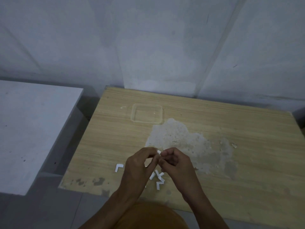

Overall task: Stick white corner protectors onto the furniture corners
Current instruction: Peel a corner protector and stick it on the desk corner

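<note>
Head view looks down on a worn wooden table (115,129), where both hands meet over the near edge. The left hand (140,164) and right hand (175,160) have their fingers curled in, pinching one small white corner protector (159,152) between the fingertips (probably picking at its backing, though that is too small to see). More loose protectors (119,167) lie on the table just beneath the hands. A clear shallow tray (162,113) sits further back. The piece looks feather-light and bendy, likely sticky once peeled, so best held by its outer edges.
</note>
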The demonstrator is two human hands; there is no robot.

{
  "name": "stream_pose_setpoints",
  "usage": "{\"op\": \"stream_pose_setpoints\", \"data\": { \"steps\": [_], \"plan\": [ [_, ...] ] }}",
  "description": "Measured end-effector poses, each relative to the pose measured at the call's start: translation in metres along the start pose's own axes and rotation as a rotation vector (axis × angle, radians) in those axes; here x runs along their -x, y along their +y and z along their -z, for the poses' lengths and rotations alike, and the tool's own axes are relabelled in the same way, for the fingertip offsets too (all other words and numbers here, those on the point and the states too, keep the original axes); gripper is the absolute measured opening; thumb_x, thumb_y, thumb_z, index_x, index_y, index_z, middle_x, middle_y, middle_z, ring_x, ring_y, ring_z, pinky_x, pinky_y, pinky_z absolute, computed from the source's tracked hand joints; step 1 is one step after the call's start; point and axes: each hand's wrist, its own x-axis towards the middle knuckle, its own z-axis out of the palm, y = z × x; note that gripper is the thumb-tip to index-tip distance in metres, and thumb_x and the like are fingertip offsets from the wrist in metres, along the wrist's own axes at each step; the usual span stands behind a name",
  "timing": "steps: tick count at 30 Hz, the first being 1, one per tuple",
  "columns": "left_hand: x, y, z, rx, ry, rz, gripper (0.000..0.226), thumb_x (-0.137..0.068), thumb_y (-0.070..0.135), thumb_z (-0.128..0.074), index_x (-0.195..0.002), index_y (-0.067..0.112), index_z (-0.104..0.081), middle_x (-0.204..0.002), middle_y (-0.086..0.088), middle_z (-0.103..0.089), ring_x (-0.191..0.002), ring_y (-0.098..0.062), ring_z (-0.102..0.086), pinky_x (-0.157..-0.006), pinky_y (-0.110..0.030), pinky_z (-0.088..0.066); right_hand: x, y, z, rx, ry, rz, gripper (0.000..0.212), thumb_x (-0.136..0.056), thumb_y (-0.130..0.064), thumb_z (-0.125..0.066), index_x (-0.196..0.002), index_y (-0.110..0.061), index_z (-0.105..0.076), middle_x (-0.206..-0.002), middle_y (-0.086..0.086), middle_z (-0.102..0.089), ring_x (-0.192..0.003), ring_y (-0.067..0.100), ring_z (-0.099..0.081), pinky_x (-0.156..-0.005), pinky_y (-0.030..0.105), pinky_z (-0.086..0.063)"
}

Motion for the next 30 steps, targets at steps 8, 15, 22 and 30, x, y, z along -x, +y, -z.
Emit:
{"op": "stream_pose_setpoints", "data": {
  "steps": [8,15,22,30],
  "plan": [
    [0.004,-0.012,0.005,0.266,-0.144,0.301,0.014,-0.090,0.006,-0.063,-0.087,0.019,-0.069,-0.093,0.012,-0.073,-0.094,-0.001,-0.067,-0.085,-0.015,-0.051,-0.006,0.016,-0.004,0.022,-0.033,-0.062,0.007,-0.086,-0.010,-0.064,-0.082,-0.015,-0.060,-0.076,0.003,-0.068,-0.068,0.014,-0.064,-0.060,0.020,-0.050],
    [0.013,-0.044,0.010,0.333,-0.225,0.374,0.015,-0.093,0.006,-0.058,-0.084,0.017,-0.064,-0.079,0.000,-0.071,-0.071,-0.010,-0.068,-0.067,-0.016,-0.052,-0.001,0.038,0.005,0.138,0.018,-0.139,0.024,-0.088,-0.005,-0.054,-0.084,-0.026,-0.064,-0.078,0.001,-0.062,-0.064,0.005,-0.055,-0.059,0.019,-0.044],
    [0.013,-0.096,0.001,0.330,-0.405,0.551,0.014,-0.087,0.003,-0.065,-0.080,0.013,-0.070,-0.073,0.001,-0.072,-0.071,-0.009,-0.068,-0.067,-0.016,-0.049,0.003,0.058,0.004,0.058,0.133,-0.253,0.011,-0.091,-0.008,-0.055,-0.084,-0.014,-0.061,-0.083,0.001,-0.067,-0.074,0.011,-0.063,-0.071,0.027,-0.052],
    [0.002,-0.147,-0.012,0.142,-0.516,0.637,0.016,-0.084,-0.001,-0.066,-0.076,0.011,-0.072,-0.074,0.001,-0.073,-0.065,0.002,-0.064,-0.061,-0.011,-0.046,0.010,0.071,-0.012,-0.262,0.316,-0.378,0.008,-0.094,-0.008,-0.054,-0.099,-0.006,-0.059,-0.091,0.011,-0.074,-0.082,0.025,-0.072,-0.067,0.027,-0.057]
  ]
}}
